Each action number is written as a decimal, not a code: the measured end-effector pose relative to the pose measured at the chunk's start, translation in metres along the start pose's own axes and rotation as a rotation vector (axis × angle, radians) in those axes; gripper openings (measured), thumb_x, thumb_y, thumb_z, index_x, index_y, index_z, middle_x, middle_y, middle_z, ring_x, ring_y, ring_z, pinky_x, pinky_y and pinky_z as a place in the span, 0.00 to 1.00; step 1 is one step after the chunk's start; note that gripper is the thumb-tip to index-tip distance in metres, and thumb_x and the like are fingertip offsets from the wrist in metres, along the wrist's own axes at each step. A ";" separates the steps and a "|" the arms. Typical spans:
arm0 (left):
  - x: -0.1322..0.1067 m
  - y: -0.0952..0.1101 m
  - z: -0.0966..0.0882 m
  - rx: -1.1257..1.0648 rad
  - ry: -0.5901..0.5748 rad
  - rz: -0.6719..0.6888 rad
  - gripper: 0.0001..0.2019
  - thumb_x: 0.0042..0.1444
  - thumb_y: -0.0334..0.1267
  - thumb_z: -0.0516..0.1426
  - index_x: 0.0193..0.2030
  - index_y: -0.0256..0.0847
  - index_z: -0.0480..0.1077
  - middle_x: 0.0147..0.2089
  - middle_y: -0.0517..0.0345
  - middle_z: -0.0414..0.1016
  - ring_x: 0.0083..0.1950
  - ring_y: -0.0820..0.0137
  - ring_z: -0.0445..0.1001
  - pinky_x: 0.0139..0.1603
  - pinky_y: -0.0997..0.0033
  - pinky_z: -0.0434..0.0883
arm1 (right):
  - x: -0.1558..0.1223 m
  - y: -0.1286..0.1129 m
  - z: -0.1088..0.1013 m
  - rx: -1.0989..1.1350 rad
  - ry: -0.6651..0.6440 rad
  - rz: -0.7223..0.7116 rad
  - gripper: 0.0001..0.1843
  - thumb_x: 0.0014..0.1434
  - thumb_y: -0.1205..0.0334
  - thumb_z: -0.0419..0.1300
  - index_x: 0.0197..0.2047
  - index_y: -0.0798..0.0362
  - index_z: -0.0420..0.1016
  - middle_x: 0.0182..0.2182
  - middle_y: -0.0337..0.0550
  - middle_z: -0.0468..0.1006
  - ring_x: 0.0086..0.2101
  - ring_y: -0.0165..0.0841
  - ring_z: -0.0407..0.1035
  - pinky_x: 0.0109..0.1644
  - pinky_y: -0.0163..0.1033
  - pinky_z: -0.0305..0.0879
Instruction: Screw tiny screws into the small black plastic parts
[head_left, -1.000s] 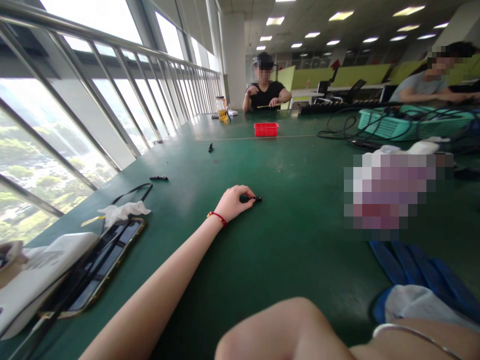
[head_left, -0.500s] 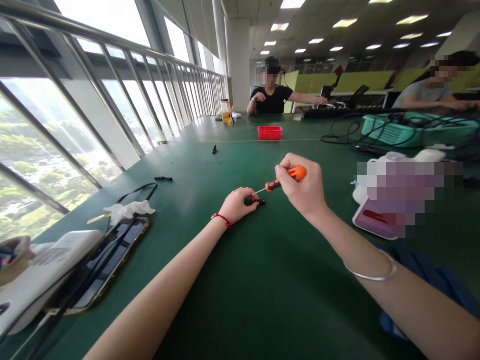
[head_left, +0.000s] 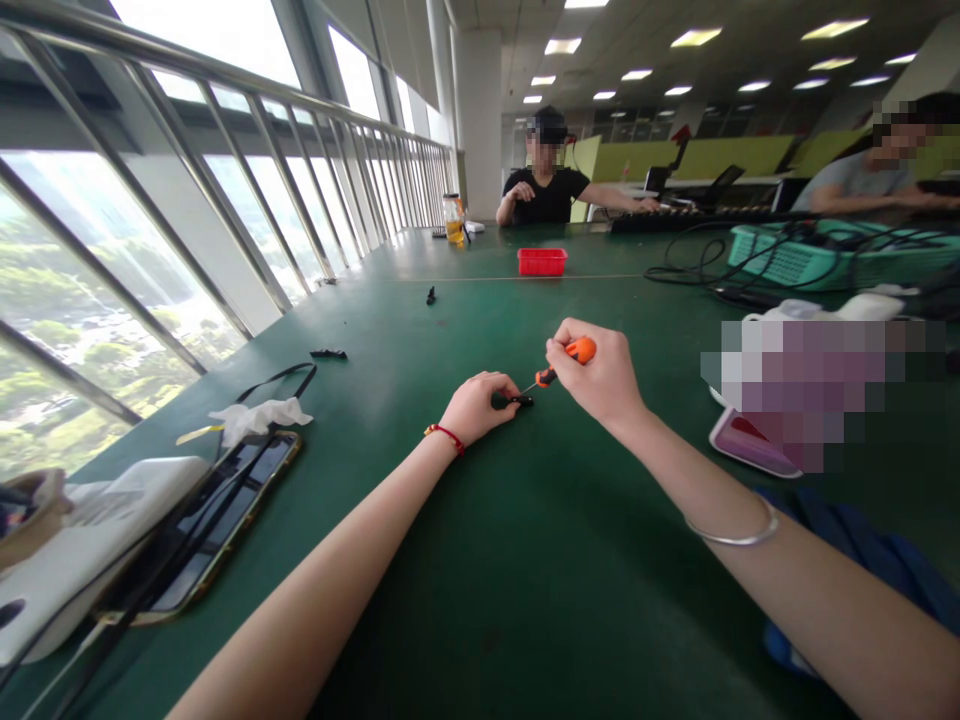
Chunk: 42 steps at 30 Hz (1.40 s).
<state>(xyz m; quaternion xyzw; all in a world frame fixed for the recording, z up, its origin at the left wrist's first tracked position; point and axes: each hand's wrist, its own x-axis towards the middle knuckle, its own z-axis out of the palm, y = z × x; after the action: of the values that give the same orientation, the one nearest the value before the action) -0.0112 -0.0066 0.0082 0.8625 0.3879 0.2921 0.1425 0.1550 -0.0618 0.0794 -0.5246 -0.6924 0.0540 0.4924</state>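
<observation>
My left hand, with a red cord at the wrist, pinches a small black part against the green table. Its fingers are curled round the part's left end. My right hand, with a silver bangle on the arm, grips a small orange-handled screwdriver. The screwdriver's thin tip points down-left and meets the black part.
A phone, crumpled tissue and a black strap lie at the left by the window railing. Small black pieces and a red tray sit farther off. Two people sit at the far end. Cables and a teal basket are at the right.
My right hand came into view holding the screwdriver and has lowered it, so the tip now touches the black part. My left hand stayed on the part.
</observation>
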 end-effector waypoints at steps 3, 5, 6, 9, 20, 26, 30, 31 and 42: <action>0.000 0.000 0.000 0.003 0.003 -0.001 0.03 0.48 0.33 0.57 0.31 0.40 0.72 0.34 0.60 0.76 0.38 0.69 0.71 0.42 0.68 0.69 | 0.000 0.001 0.000 -0.007 -0.004 0.002 0.12 0.51 0.59 0.52 0.19 0.50 0.56 0.17 0.35 0.63 0.22 0.29 0.59 0.29 0.35 0.56; 0.000 0.000 0.000 0.005 0.004 0.002 0.03 0.48 0.33 0.57 0.31 0.40 0.72 0.34 0.60 0.76 0.38 0.69 0.71 0.42 0.68 0.69 | 0.001 0.001 0.000 -0.022 -0.015 0.000 0.12 0.51 0.58 0.52 0.19 0.50 0.56 0.17 0.36 0.64 0.22 0.30 0.60 0.29 0.35 0.56; 0.000 0.000 0.000 0.005 0.004 0.005 0.03 0.48 0.33 0.57 0.31 0.40 0.72 0.34 0.60 0.76 0.38 0.69 0.71 0.42 0.68 0.69 | 0.001 0.000 -0.001 -0.037 -0.024 -0.004 0.13 0.52 0.56 0.52 0.20 0.50 0.57 0.17 0.36 0.64 0.22 0.30 0.60 0.29 0.35 0.55; 0.000 -0.001 0.001 0.002 0.008 0.007 0.03 0.48 0.33 0.57 0.31 0.40 0.72 0.33 0.60 0.76 0.37 0.70 0.72 0.43 0.68 0.69 | 0.000 -0.002 -0.001 -0.100 -0.042 -0.022 0.16 0.54 0.49 0.51 0.21 0.50 0.60 0.17 0.36 0.65 0.21 0.30 0.60 0.28 0.35 0.54; 0.000 -0.003 0.002 -0.013 0.024 0.019 0.02 0.47 0.33 0.57 0.29 0.39 0.70 0.33 0.59 0.76 0.36 0.69 0.72 0.41 0.69 0.69 | -0.003 -0.014 -0.003 -0.261 -0.026 -0.118 0.09 0.53 0.55 0.54 0.36 0.49 0.65 0.23 0.36 0.70 0.23 0.30 0.63 0.25 0.34 0.49; 0.000 -0.003 0.002 -0.001 0.023 0.023 0.02 0.47 0.33 0.57 0.30 0.40 0.71 0.33 0.59 0.76 0.37 0.69 0.72 0.43 0.69 0.69 | -0.004 -0.019 -0.006 -0.353 -0.018 -0.125 0.10 0.55 0.55 0.51 0.37 0.49 0.68 0.20 0.37 0.69 0.22 0.32 0.63 0.25 0.34 0.47; 0.000 -0.004 0.003 -0.011 0.031 0.024 0.03 0.48 0.33 0.57 0.31 0.39 0.71 0.33 0.59 0.76 0.36 0.69 0.72 0.42 0.69 0.69 | -0.003 -0.021 -0.007 -0.376 -0.046 -0.110 0.13 0.54 0.53 0.51 0.40 0.50 0.67 0.23 0.38 0.71 0.23 0.33 0.63 0.24 0.34 0.45; 0.000 -0.004 0.003 -0.015 0.031 0.030 0.03 0.48 0.33 0.57 0.31 0.39 0.71 0.33 0.59 0.76 0.36 0.69 0.72 0.42 0.69 0.69 | -0.003 -0.021 -0.007 -0.396 -0.052 -0.101 0.13 0.56 0.51 0.50 0.37 0.49 0.68 0.22 0.38 0.70 0.23 0.33 0.63 0.24 0.34 0.45; 0.000 -0.006 0.004 -0.024 0.033 0.041 0.03 0.47 0.33 0.57 0.30 0.39 0.71 0.33 0.59 0.75 0.36 0.69 0.72 0.40 0.70 0.69 | -0.003 -0.025 -0.009 -0.467 -0.072 -0.053 0.15 0.57 0.49 0.47 0.36 0.50 0.66 0.21 0.38 0.69 0.23 0.33 0.63 0.25 0.34 0.43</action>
<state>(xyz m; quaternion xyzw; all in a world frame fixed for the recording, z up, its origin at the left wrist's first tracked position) -0.0120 -0.0027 0.0025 0.8635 0.3689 0.3139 0.1403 0.1450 -0.0790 0.0973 -0.6037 -0.7167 -0.1021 0.3340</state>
